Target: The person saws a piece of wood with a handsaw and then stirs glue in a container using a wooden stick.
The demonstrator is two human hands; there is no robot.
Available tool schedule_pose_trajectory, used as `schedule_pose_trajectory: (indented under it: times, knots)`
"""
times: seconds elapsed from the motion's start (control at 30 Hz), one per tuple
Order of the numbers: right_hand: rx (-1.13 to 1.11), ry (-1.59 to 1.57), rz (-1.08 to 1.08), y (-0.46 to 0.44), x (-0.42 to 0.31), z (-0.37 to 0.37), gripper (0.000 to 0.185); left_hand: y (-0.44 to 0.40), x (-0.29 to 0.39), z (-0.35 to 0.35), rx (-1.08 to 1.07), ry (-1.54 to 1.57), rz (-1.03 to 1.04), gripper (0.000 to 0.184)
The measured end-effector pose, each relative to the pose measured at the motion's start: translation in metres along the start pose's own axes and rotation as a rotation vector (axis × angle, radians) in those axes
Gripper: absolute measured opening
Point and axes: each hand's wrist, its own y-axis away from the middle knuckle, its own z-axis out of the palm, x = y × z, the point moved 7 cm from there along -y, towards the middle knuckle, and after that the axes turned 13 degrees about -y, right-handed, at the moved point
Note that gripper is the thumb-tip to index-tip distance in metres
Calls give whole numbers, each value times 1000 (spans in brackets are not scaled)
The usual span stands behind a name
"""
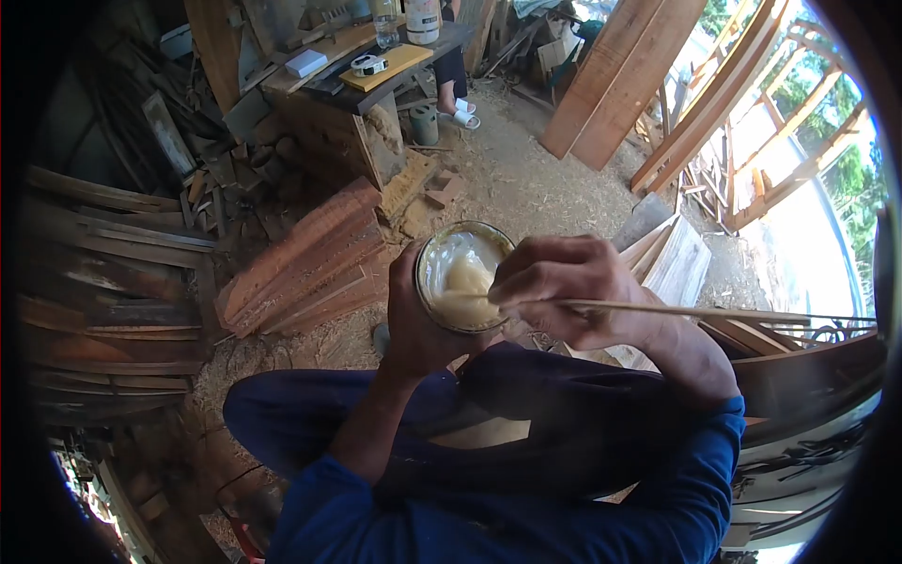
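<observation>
My left hand point(409, 324) is wrapped round the side of a round can point(427, 301), whose open top faces me. Inside lies a thick, creamy, pale yellow paste point(467, 287) with a glossy whitish patch at the back. Pinched in my right hand point(564, 291) is a long thin wooden stick point(648, 307). Its near tip reaches into the paste, while the other end stretches far out to the right. Both hands are above my lap, and the right fingers cover part of the can's rim.
Reddish planks point(305, 258) lean ahead on the left, before a workbench point(442, 42) bearing a tape measure point(369, 66) and bottles. Tall boards point(625, 75) stand at the back right. Another person's sandalled feet point(460, 115) show beside the bench. Shavings cover the floor point(507, 169).
</observation>
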Motion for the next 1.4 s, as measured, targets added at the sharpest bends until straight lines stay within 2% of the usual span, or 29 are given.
schedule_pose_trajectory:
  times: [0.07,0.17,0.23,0.27,0.33,0.37,0.4,0.53,0.6,0.63,0.67,0.73,0.8,0.87,0.9,0.93,1.0,1.07,1.13,1.17,1.23,1.27,1.33,1.4]
  knots:
    - [170,98,82,-1,11,-23,12,1,0,-2,24,-52,46,140]
    - [146,89,80,1,16,-14,14,-1,11,6,-19,-33,67,138]
    - [-88,21,-6,-2,4,9,15,2,1,9,-45,-15,30,138]
    - [-85,16,-8,0,7,9,15,4,-4,9,-71,4,-4,138]
    - [99,-76,102,7,21,-13,13,5,-5,4,-65,-52,-17,138]
    - [153,-3,141,7,24,-26,11,3,1,3,-26,-91,37,138]
    - [151,5,141,6,23,-26,11,0,8,2,15,-128,94,139]
    - [-9,66,8,2,9,4,11,4,0,9,-64,-63,22,139]
    - [-43,-143,81,8,16,2,11,4,-6,8,-58,-32,-7,139]
    - [65,-115,111,8,24,-13,12,2,1,5,-47,-74,28,139]
    - [67,-109,118,11,27,-16,12,0,6,5,-32,-111,66,139]
    - [249,-60,309,22,41,-31,13,2,10,9,-42,-72,116,139]
    - [222,-75,339,24,39,-28,14,3,6,8,-41,-88,37,139]
    - [151,-178,358,25,40,-15,9,0,3,8,-36,-88,41,138]
    - [320,-453,493,32,53,-19,10,1,2,8,-34,-80,45,138]
    - [321,-454,498,34,57,-22,10,1,2,8,-36,-78,41,138]
    - [492,-466,543,45,72,-39,11,-1,5,9,-35,-100,65,134]
    - [500,-412,526,52,78,-39,13,-2,5,6,-14,-111,65,131]
    - [498,-362,772,68,88,-39,16,-6,5,2,9,-131,67,127]
    - [488,-366,776,70,90,-33,16,-8,6,-1,45,-221,86,125]
    - [678,-558,939,92,106,-21,21,-9,12,-4,89,-312,104,123]
    - [667,-555,938,96,110,-15,21,-9,14,-2,72,-422,74,121]
    - [701,-807,982,104,122,2,19,-8,15,3,62,-532,37,120]
    - [722,-767,1034,105,124,3,19,-5,18,12,23,-621,52,119]
